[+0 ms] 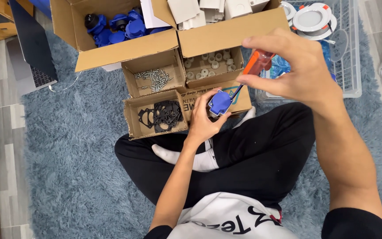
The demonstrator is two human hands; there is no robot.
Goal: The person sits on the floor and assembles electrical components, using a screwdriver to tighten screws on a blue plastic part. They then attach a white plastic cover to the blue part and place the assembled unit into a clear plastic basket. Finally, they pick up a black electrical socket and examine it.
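1. Head view, materials: the person sits cross-legged on a shaggy grey-blue carpet, in black trousers and white socks. In front of the knees stand several brown cardboard boxes.
2. The small box nearest to the left knee holds flat black gaskets, thin and ring-shaped, lying in a tangle.
3. The box behind it holds small metal screws, shiny and scattered. The box beside that one, to the right, holds small pale round washers.
4. The big open box further back holds many blue plastic caps, of the same kind as the one in the hand. Next to it lie white plastic parts.
5. At the right stands a clear plastic basket with round white lamps inside. At the left edge a grey laptop lies half on the carpet.
6. Left hand: the forearm reaches forward from the body, the palm turned up, and the fingers are closed around a blue plastic cap, squarish with a round centre. The cap is just above the front edge of the boxes, near the gasket box.
7. Right hand: it is raised higher and closer to the camera, wrist bent, and the fingertips pinch the orange handle of a screwdriver. The thin dark shaft goes down-left, and its tip meets the blue cap.
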